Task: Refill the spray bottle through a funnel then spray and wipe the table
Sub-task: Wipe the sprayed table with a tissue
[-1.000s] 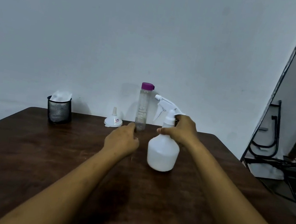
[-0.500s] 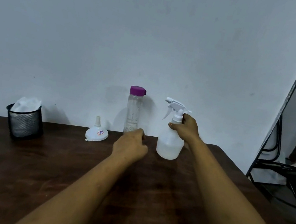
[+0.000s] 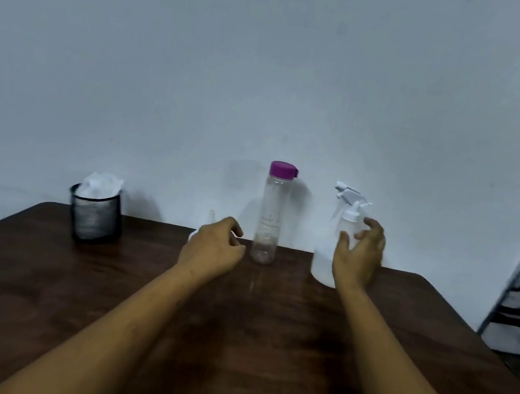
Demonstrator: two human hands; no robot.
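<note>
Evidently nothing is refilled: the spray bottle [image 3: 323, 263] is capped, right hand [image 3: 357, 258] spread beside it, left hand [image 3: 210, 250] curled, grip unclear.

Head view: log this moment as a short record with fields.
spray bottle: upright on table, trigger head on
right hand: open, fingers spread beside the spray bottle
left hand: loosely curled, covering most of the funnel; grip unclear
water bottle: upright, purple cap on
mesh cup: holds white tissue
</note>
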